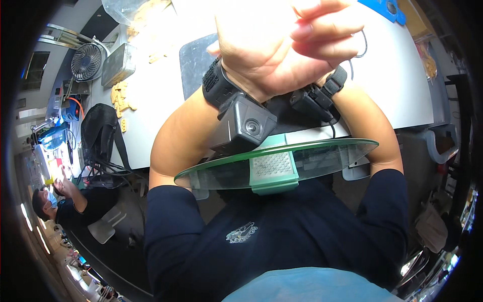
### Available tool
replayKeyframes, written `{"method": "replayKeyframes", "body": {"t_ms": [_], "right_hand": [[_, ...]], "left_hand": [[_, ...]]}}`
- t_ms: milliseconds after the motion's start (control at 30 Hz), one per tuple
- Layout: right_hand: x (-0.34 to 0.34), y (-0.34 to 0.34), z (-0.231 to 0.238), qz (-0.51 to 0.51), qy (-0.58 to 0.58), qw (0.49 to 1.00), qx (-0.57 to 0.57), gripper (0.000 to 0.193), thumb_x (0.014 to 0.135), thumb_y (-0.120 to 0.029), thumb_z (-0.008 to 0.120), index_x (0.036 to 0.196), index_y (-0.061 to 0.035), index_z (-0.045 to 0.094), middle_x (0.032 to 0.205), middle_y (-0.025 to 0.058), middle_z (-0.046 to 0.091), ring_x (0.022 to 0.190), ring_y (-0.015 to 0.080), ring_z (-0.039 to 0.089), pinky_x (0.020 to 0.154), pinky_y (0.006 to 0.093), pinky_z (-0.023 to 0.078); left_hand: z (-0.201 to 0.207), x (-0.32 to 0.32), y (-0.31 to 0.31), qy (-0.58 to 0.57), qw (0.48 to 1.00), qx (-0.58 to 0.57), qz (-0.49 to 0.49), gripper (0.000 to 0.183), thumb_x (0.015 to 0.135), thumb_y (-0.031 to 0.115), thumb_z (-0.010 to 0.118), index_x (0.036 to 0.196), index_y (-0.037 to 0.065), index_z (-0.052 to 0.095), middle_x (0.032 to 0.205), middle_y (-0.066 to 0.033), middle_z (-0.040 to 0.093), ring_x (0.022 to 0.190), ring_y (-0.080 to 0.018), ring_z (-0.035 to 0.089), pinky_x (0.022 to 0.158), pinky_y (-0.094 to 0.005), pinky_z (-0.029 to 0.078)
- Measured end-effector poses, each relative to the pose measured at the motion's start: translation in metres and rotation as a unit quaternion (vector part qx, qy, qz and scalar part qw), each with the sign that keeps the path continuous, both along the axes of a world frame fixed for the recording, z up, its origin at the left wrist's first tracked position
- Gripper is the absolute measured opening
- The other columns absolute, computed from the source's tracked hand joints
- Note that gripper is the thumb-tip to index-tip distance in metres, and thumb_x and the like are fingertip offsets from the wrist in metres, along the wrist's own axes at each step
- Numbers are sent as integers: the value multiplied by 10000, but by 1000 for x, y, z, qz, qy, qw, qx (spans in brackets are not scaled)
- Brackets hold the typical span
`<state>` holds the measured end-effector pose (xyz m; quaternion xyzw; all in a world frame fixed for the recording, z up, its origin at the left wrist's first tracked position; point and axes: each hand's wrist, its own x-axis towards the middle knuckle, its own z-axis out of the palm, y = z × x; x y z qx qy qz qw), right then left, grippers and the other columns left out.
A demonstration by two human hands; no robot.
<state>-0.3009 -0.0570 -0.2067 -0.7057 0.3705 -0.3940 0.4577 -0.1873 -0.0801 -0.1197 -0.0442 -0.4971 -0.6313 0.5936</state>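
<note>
My left hand [266,60] is raised over the table with its palm in view. Its fingers bend loosely inward, and nothing shows in the palm. Behind it, my right hand is mostly hidden where the two wrists cross, so its fingers cannot be made out. A black box camera [246,126] is strapped to my left wrist. Another black camera [309,103] sits on my right wrist with a dark strap. Below the wrists, close to my chest, a clear disc [216,171] with a green edge appears nearly edge-on. A pale green block [274,189] with a dotted light panel shows at its middle.
On the white table [156,118] lie a dark grey mat [193,63], tan pieces [121,98] and a metal tin [119,64]. A small fan [86,61] and a black bag [99,131] stand left. Another person [75,206] sits farther left.
</note>
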Motion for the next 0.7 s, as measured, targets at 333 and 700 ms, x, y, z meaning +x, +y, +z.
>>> {"method": "replayKeyframes", "body": {"t_ms": [333,700], "right_hand": [[14,-17,-23,-61,-62,993,-80,322,835,-211,714,1062,-9,609,1040,116,621,1005,200,565,867,328,475],[5,-6,25,-86,-125,988,-41,222,875,-224,671,923,-7,676,869,112,712,847,166,671,795,282,503]], "left_hand": [[2,3,-7,-18,983,-98,156,137,909,192,499,918,58,526,673,-24,491,587,-86,497,517,-172,421],[13,53,-64,9,988,-118,100,190,952,219,484,963,39,546,693,-32,484,593,-96,479,523,-182,428]]}}
